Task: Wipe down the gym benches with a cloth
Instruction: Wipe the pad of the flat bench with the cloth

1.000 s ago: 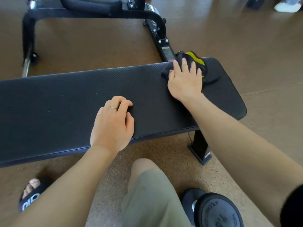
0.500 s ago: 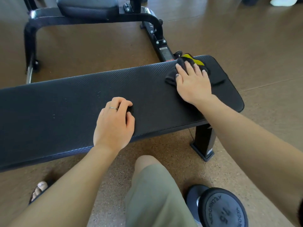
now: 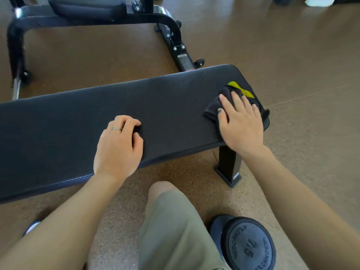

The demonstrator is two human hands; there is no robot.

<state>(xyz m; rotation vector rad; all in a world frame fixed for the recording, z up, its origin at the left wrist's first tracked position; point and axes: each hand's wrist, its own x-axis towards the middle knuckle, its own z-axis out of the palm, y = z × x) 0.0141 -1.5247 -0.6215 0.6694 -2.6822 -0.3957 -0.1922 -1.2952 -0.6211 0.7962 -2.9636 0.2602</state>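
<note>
A flat black padded bench (image 3: 165,94) runs across the view from left to right. At its right end lies a dark cloth with a yellow patch (image 3: 240,90). My right hand (image 3: 240,121) presses flat on the cloth with straight, spread fingers, near the bench's front right corner. My left hand (image 3: 118,145) rests on the middle of the pad near its front edge, fingers curled under, holding nothing I can see.
A second bench with a black tubular frame (image 3: 167,20) and grey pad (image 3: 85,6) stands behind. A black dumbbell (image 3: 247,244) lies on the brown floor by my right knee (image 3: 165,193). The bench's leg (image 3: 228,166) stands below my right hand. A white shoe (image 3: 319,0) shows far right.
My right hand has slid the cloth from the far edge toward the near right corner of the bench. My left hand has stayed in place.
</note>
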